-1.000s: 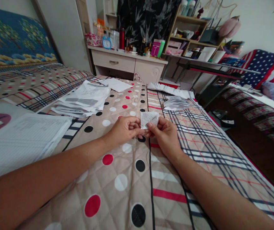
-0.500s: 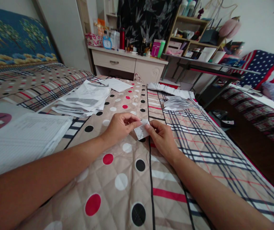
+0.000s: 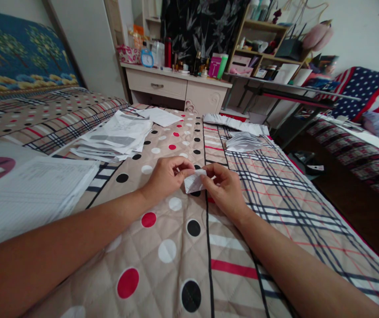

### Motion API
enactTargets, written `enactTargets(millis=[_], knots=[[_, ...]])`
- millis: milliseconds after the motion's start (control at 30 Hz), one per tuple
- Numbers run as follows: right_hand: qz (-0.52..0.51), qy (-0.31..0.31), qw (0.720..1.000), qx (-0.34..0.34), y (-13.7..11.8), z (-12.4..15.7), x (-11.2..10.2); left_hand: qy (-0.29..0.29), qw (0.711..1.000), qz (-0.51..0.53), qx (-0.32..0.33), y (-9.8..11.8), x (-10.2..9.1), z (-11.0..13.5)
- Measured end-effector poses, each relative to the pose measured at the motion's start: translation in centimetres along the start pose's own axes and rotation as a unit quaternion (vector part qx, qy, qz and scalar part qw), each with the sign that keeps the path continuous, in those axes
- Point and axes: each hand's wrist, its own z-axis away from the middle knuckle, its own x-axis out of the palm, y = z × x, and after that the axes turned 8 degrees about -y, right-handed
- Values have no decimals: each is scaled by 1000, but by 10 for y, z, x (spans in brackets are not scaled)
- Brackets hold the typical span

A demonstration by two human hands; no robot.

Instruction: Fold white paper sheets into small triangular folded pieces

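Observation:
A small folded piece of white paper [image 3: 194,182] is held between my two hands, just above the patterned bedspread [image 3: 167,278]. My left hand [image 3: 167,176] pinches its upper left edge between thumb and fingers. On the other side, my right hand [image 3: 224,187] grips the paper's right edge, with the thumb on the near face. Faint lines or marks show on the paper. The fingertips behind it are partly hidden.
Loose white sheets [image 3: 116,134] lie piled at the left, beyond a thicker stack of printed paper [image 3: 40,190]. Folded paper pieces [image 3: 244,142] and a long pleated white strip [image 3: 235,124] lie at the right. A white dresser [image 3: 163,86] stands behind the bed.
The paper's upper part has folded down, so its top edge now looks straighter and lower. My right fingers have shifted slightly up and left along it; my left hand stays nearly in place.

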Motion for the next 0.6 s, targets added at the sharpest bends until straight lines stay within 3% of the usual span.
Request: enactTargets(millis=[133,300,467,600], knots=[[10,-1,1000,-11,2,0,1,-22,993,-82,76,5,-3,3],[54,5,995,-80,1,4,0,-64,961,-214,164,17,-6,7],[115,43,971,-207,-2,6,-1,2,929,-300,215,23,-3,7],[147,44,958,-243,-5,6,-2,31,921,-307,238,23,0,7]])
